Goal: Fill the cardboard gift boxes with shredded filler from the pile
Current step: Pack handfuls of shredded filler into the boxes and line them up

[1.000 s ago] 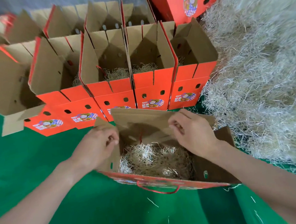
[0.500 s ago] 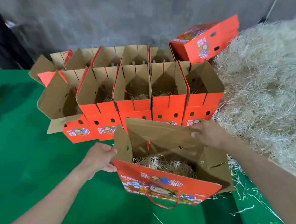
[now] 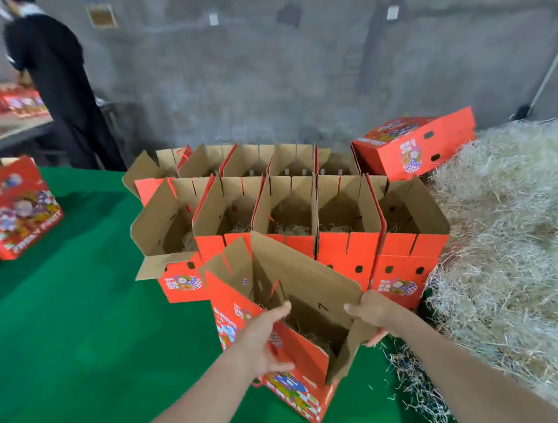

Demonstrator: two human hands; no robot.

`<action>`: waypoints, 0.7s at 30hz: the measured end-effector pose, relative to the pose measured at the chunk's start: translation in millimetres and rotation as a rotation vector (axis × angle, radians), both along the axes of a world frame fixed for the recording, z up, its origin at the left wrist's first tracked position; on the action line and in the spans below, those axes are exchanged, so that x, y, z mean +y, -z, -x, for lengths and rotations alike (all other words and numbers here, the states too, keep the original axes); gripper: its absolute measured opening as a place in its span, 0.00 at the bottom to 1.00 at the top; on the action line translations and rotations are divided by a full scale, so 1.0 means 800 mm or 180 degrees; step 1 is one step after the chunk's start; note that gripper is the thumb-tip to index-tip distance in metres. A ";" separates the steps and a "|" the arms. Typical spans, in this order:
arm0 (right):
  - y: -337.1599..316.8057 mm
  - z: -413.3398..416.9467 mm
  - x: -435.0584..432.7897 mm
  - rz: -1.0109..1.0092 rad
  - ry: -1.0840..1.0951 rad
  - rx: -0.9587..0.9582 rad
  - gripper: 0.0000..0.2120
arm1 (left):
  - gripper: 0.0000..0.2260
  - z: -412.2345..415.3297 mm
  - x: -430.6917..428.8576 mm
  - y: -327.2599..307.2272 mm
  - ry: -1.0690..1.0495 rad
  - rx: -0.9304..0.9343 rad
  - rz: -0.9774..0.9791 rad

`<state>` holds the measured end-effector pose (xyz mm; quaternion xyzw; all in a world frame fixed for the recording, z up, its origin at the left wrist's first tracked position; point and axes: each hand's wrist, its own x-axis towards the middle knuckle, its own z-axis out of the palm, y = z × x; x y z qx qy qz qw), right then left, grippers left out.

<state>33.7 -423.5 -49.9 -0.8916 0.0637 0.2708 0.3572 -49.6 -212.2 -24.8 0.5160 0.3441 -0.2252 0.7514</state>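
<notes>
I hold an open red cardboard gift box (image 3: 298,390) between both hands, above the green table and turned at an angle. Some pale shredded filler (image 3: 313,339) lies in its bottom. My left hand (image 3: 266,338) grips the box's left red wall, thumb over the rim. My right hand (image 3: 371,315) grips the brown flap on the right side. Behind it stand two rows of open red boxes (image 3: 346,249), the front ones holding a little filler. The big pile of shredded filler (image 3: 519,239) lies at the right.
A closed red box (image 3: 414,145) lies on its side behind the rows. More red boxes (image 3: 11,209) sit at the far left on the green table (image 3: 78,333). A person in black (image 3: 61,89) stands at another table by the grey wall.
The box has been lifted and turned, its long side now running away from me. My left hand shifted onto the red wall. My view has risen and shows the wall and the person.
</notes>
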 end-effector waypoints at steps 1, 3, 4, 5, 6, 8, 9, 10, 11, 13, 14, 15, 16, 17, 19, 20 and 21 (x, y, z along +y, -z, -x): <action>0.001 0.001 0.004 0.0214 -0.0131 -0.0228 0.14 | 0.14 -0.001 -0.007 -0.005 -0.0037 -0.0036 -0.0110; -0.006 0.002 0.011 0.0520 -0.0343 -0.0545 0.14 | 0.03 -0.002 -0.016 -0.010 -0.0221 -0.0026 -0.0518; -0.014 0.001 0.010 0.0503 -0.0362 -0.0609 0.16 | 0.06 -0.002 -0.020 -0.010 -0.0327 -0.0028 -0.0691; -0.024 -0.002 0.006 0.0361 -0.0328 -0.0646 0.17 | 0.05 0.000 -0.028 -0.016 -0.0452 -0.0149 -0.0717; -0.038 -0.005 -0.002 0.0131 -0.0262 -0.0695 0.18 | 0.06 0.005 -0.038 -0.026 -0.0537 -0.0257 -0.0722; -0.074 -0.010 -0.022 -0.0462 -0.0058 -0.0849 0.14 | 0.22 0.013 -0.059 -0.053 -0.0629 -0.0618 -0.0763; -0.094 -0.012 -0.032 -0.0757 0.0025 -0.0957 0.11 | 0.29 0.015 -0.069 -0.069 -0.0628 -0.0877 -0.0884; -0.112 -0.014 -0.042 -0.1017 0.0080 -0.1061 0.09 | 0.35 0.015 -0.075 -0.087 -0.0602 -0.1126 -0.1032; -0.131 -0.016 -0.052 -0.1250 0.0100 -0.1106 0.09 | 0.39 0.016 -0.080 -0.106 -0.0583 -0.1331 -0.1130; -0.164 -0.019 -0.067 -0.1762 0.0116 -0.1025 0.12 | 0.43 0.014 -0.085 -0.141 -0.0547 -0.1728 -0.1258; -0.178 -0.019 -0.072 -0.2044 0.0122 -0.0950 0.14 | 0.44 0.013 -0.088 -0.159 -0.0561 -0.1966 -0.1268; -0.190 -0.019 -0.075 -0.2308 0.0154 -0.0863 0.17 | 0.43 0.011 -0.090 -0.174 -0.0623 -0.2232 -0.1221; -0.199 -0.019 -0.076 -0.2545 0.0226 -0.0774 0.18 | 0.42 0.010 -0.092 -0.191 -0.0659 -0.2476 -0.1158; -0.205 -0.018 -0.076 -0.2721 0.0322 -0.0718 0.19 | 0.40 0.005 -0.091 -0.207 -0.0660 -0.2679 -0.1084; -0.211 -0.021 -0.071 -0.2935 0.0506 -0.0739 0.18 | 0.32 -0.015 -0.084 -0.235 -0.0525 -0.2993 -0.0946; -0.212 -0.024 -0.066 -0.3068 0.0632 -0.0785 0.17 | 0.31 -0.028 -0.077 -0.249 -0.0404 -0.3067 -0.0936; -0.213 -0.030 -0.059 -0.3213 0.0785 -0.0856 0.15 | 0.31 -0.045 -0.069 -0.260 -0.0276 -0.3095 -0.0978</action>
